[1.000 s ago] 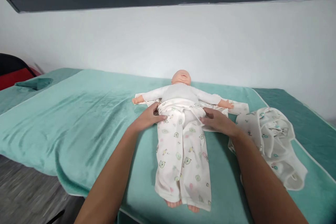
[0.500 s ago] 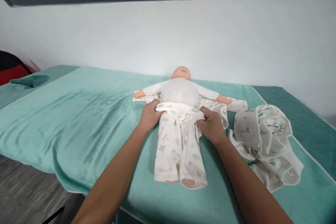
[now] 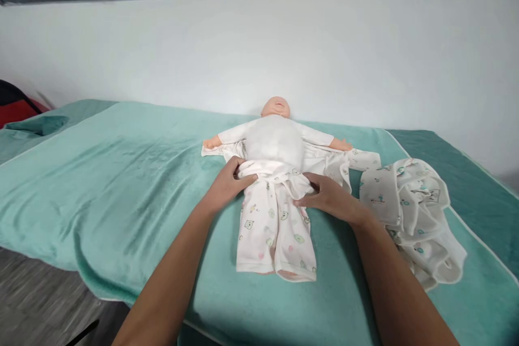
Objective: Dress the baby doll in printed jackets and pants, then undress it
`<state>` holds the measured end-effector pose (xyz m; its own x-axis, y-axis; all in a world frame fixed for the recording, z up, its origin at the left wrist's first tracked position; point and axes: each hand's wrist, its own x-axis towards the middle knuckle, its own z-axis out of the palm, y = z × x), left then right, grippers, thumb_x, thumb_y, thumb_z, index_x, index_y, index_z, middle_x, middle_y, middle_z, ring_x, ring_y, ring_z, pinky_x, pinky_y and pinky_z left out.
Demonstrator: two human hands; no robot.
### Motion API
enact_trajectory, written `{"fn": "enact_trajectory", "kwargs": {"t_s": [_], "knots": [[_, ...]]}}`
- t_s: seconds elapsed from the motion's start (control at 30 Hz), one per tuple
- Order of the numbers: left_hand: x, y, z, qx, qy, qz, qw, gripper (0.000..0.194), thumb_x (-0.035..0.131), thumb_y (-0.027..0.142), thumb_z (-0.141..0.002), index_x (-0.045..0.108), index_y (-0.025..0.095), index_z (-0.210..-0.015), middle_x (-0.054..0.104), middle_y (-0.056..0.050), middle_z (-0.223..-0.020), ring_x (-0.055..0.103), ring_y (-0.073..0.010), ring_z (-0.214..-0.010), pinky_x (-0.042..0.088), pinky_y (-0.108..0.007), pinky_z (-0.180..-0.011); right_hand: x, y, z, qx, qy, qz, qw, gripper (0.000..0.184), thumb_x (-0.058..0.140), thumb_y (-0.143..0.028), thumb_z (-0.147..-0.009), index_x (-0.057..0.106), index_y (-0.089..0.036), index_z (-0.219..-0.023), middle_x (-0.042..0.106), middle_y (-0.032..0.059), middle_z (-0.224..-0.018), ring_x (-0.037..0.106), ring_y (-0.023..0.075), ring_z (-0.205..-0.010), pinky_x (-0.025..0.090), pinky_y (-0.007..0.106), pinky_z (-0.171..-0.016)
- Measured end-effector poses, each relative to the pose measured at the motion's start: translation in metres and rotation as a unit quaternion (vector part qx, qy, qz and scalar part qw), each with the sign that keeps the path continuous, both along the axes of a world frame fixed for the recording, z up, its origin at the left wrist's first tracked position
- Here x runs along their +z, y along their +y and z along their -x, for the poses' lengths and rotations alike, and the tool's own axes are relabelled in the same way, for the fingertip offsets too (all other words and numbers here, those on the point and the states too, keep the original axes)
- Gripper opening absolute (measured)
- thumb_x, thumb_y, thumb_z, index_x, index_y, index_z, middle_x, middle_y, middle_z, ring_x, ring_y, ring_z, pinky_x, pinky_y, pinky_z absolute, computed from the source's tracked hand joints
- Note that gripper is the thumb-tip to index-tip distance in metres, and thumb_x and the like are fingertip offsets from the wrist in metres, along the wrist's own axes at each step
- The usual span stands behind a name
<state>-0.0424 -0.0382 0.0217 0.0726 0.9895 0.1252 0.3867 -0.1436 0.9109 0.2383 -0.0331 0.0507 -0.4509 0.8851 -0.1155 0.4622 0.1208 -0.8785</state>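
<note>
The printed baby pants (image 3: 275, 232) lie between my hands, on the doll (image 3: 273, 138), their waistband bunched below its white belly. My left hand (image 3: 230, 185) touches one side of the waistband, my right hand (image 3: 327, 194) the folded cloth at the other. Thumb and forefinger stand apart on each; whether they pinch, I cannot tell. My forearms slant inward from the lower corners over the green blanket (image 3: 133, 184), palms facing inward.
</note>
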Motion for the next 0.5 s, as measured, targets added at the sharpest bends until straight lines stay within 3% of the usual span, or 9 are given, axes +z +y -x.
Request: {"fn": "enact_trajectory", "kwargs": {"t_s": [0.1,0.17,0.3,0.5], "knots": [[0.004,-0.005,0.006,-0.057,0.012,0.007,0.998,0.042,0.077,0.047,-0.073,0.056,0.021,-0.100,0.052,0.000,-0.098,0.049,-0.0160,-0.086,0.039,-0.027,-0.074,0.000,-0.005,0.001,0.049,0.026,-0.004,0.998,0.016,0.071,-0.026,-0.070,0.064,-0.018,-0.082,0.061,-0.0025,-0.079,0.053,0.0171,-0.076,0.039,0.026,-0.068],[0.005,-0.007,0.006,-0.070,0.019,-0.014,0.997,0.039,0.080,0.045,-0.071,0.055,0.020,-0.088,0.051,0.001,-0.096,0.048,-0.0151,-0.085,0.038,-0.026,-0.074,-0.005,-0.007,0.005,0.048,0.035,-0.052,0.997,0.007,0.064,-0.020,-0.069,0.060,-0.018,-0.075,0.057,-0.0032,-0.074,0.052,0.0164,-0.075,0.038,0.026,-0.066],[0.002,-0.009,-0.001,-0.023,0.003,-0.060,0.998,0.049,0.077,0.043,-0.074,0.035,0.020,-0.063,0.039,0.005,-0.070,0.039,-0.0117,-0.069,0.031,-0.026,-0.065,-0.014,-0.008,0.017,-0.020,0.030,-0.157,0.987,0.009,0.057,-0.019,-0.072,0.050,-0.019,-0.066,0.047,-0.0050,-0.063,0.045,0.0124,-0.066,0.031,0.024,-0.060],[-0.007,-0.007,-0.011,0.062,-0.032,-0.122,0.990,0.042,0.072,0.034,-0.077,0.035,0.020,-0.062,0.035,0.006,-0.063,0.033,-0.0102,-0.062,0.027,-0.026,-0.059,-0.022,-0.009,0.030,-0.143,0.057,-0.236,0.960,0.017,0.055,-0.018,-0.073,0.041,-0.020,-0.063,0.039,-0.0071,-0.057,0.036,0.0096,-0.059,0.027,0.023,-0.055]]}}
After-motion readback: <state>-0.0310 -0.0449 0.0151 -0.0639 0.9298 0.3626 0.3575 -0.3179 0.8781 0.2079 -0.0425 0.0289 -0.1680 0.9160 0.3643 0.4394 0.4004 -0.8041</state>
